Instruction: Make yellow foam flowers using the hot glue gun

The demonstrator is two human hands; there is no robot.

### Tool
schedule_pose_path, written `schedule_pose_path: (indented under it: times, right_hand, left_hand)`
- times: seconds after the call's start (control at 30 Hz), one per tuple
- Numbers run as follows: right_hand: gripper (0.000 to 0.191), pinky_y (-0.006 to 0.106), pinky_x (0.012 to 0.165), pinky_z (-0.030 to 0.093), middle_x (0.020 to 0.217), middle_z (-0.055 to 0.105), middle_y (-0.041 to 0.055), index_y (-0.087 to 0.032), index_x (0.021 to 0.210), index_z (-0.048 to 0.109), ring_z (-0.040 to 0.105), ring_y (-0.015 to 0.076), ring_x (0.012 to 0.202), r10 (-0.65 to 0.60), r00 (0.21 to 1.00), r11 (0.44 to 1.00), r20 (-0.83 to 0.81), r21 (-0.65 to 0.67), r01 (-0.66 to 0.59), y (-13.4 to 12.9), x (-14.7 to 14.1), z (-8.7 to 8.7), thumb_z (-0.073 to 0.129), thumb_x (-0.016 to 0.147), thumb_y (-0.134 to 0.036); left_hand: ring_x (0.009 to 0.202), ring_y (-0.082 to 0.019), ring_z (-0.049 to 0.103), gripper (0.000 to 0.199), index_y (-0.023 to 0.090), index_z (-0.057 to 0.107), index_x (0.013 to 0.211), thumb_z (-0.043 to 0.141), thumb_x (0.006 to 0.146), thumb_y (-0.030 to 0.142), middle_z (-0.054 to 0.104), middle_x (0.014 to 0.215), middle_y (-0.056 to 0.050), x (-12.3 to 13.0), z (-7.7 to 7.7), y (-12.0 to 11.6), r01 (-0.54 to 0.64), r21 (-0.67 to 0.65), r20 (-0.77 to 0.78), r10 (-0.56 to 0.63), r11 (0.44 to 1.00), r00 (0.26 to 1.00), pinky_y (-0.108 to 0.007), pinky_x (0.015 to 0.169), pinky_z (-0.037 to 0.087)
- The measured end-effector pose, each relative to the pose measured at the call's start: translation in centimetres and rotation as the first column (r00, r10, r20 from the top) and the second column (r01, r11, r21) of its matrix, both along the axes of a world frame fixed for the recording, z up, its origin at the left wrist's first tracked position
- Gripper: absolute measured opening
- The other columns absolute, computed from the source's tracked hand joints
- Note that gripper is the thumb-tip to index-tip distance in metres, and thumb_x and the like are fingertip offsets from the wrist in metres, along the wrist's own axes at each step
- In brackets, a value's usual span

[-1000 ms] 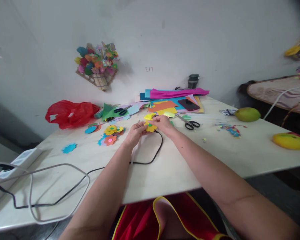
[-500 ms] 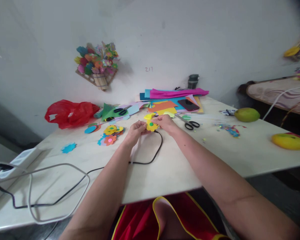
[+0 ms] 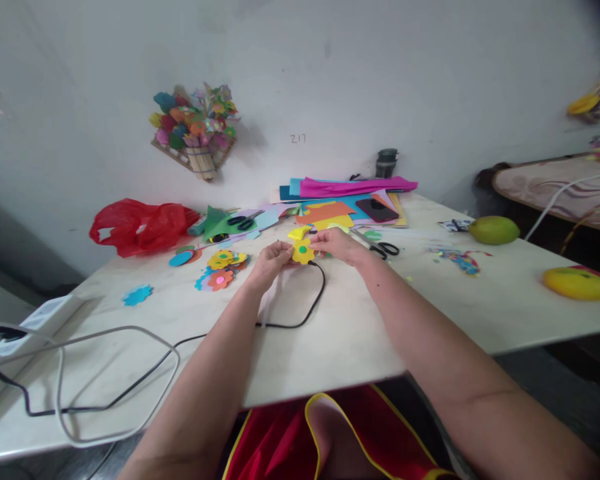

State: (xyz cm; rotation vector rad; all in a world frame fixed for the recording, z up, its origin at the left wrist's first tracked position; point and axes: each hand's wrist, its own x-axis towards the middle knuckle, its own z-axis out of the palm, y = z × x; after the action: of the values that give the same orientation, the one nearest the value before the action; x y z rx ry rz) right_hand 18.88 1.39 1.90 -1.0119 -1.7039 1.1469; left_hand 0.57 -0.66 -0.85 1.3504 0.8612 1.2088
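Note:
Between my hands is a yellow paper flower (image 3: 303, 251) with a green round centre. My left hand (image 3: 275, 259) pinches its left edge. On its right edge are the closed fingertips of my right hand (image 3: 336, 243). Just behind the flower sits a yellow tool, probably a glue gun (image 3: 299, 233), partly covered by the flower. A black cord (image 3: 324, 283) runs from beneath the flower, curving toward me and then left. Left of my left hand lies a cluster of cut paper flowers (image 3: 221, 280) in yellow, orange, blue and lilac.
Black-handled scissors (image 3: 387, 249) lie beyond my right wrist; another pair of scissors (image 3: 240, 221) rests on green paper. Coloured sheets (image 3: 325, 215) and a phone (image 3: 377, 210) are at the back. A red plastic bag (image 3: 143, 227), a power strip (image 3: 55, 317) with looped cables, and two mangoes (image 3: 494, 230) flank the table.
My right hand has shifted slightly right along the flower's edge, its forearm also moving right. The flower has turned a little and stays in my left hand.

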Motion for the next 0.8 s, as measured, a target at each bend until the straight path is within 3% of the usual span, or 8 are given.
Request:
schedule_pose_path:
  times: [0.2,0.43,0.57,0.7,0.8]
  right_hand:
    - [0.003,0.020,0.047,0.042,0.056,0.060,-0.0011,-0.012,0.067,0.063,0.049,0.0060,0.045,-0.018,0.999,0.999,-0.037,-0.030,0.017,0.4,0.3,-0.3,0.065,0.065,-0.011]
    - [0.009,0.020,0.047,0.041,0.058,0.058,-0.0010,-0.013,0.074,0.063,0.052,0.0083,0.051,0.048,0.999,0.997,0.022,0.051,-0.049,0.4,-0.3,-0.7,0.064,0.065,-0.016]
    - [0.028,0.021,0.050,0.041,0.055,0.056,-0.0040,-0.015,0.095,0.064,0.051,0.0089,0.051,0.017,0.999,0.970,0.045,0.242,-0.027,0.3,-0.8,-0.9,0.059,0.067,-0.016]
    - [0.016,0.024,0.061,0.044,0.069,0.066,0.0013,-0.017,0.080,0.070,0.058,0.0127,0.064,-0.057,0.993,0.886,0.100,0.464,0.004,0.5,-1.2,-1.0,0.058,0.070,-0.017]
    - [0.015,0.024,0.067,0.044,0.077,0.069,0.0034,-0.018,0.074,0.071,0.061,0.0144,0.072,-0.104,0.980,0.838,0.171,0.546,-0.006,0.6,-1.3,-1.1,0.056,0.072,-0.016]
  left_hand:
    - [0.065,-0.015,0.065,0.035,0.013,0.054,0.080,0.071,0.063,0.038,0.065,0.070,-0.004,-0.2,0.3,-0.1,0.020,-0.030,0.009,-0.020,0.999,1.000,-0.031,0.071,0.053]
    - [0.064,-0.016,0.064,0.039,0.011,0.056,0.075,0.069,0.063,0.046,0.065,0.067,-0.005,0.1,-0.1,0.0,0.005,-0.043,-0.027,-0.006,0.999,1.000,-0.031,0.067,0.054]
    - [0.063,-0.016,0.064,0.038,0.011,0.057,0.073,0.071,0.061,0.045,0.065,0.066,-0.005,0.1,-0.3,0.2,-0.004,-0.063,0.008,0.004,0.998,1.000,-0.031,0.065,0.054]
    - [0.068,-0.018,0.065,0.036,0.011,0.060,0.078,0.069,0.065,0.043,0.067,0.071,-0.007,0.1,-0.1,-0.1,0.028,-0.065,0.057,-0.024,0.997,0.998,-0.033,0.068,0.054]
    - [0.069,-0.018,0.065,0.036,0.010,0.059,0.077,0.070,0.064,0.042,0.067,0.072,-0.007,0.2,0.0,-0.2,0.031,-0.068,0.058,-0.027,0.997,0.998,-0.033,0.068,0.055]
